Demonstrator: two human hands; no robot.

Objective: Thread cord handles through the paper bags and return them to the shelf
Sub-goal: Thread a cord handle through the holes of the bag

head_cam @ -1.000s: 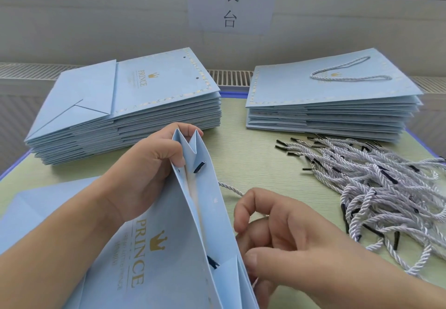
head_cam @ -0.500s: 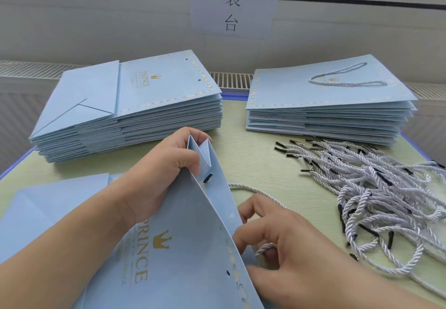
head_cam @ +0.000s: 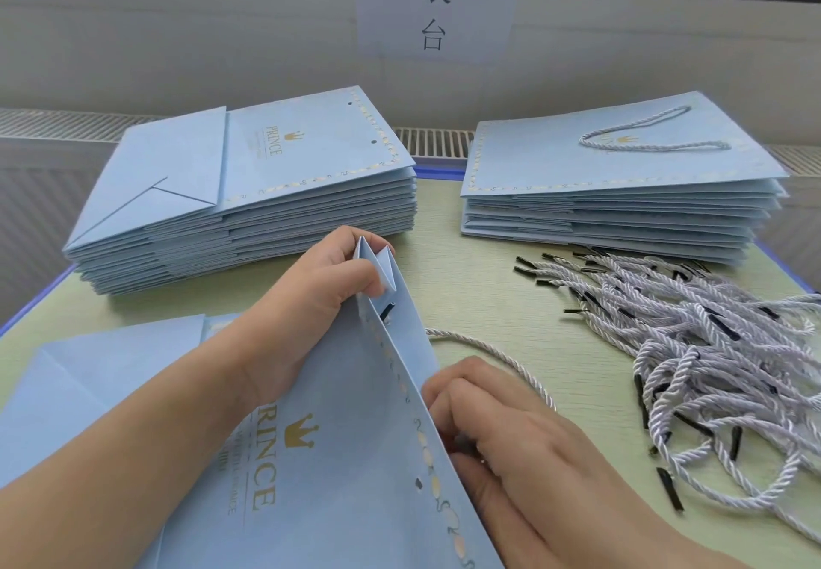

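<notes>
We are seeing the left hand [head_cam: 324,284] pinching the folded top corner of a blue paper bag [head_cam: 337,457]; the right hand [head_cam: 502,431] is curling at its right edge, beside a white cord [head_cam: 493,353] trailing toward the loose cord pile [head_cam: 693,346].

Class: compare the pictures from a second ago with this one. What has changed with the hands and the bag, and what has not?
The right hand has slid in behind the held bag, its fingertips now hidden, and the bag's mouth has narrowed. The cord trails further across the table. The left hand still pinches the bag's top corner. Both stacks and the cord pile are unmoved.
</notes>
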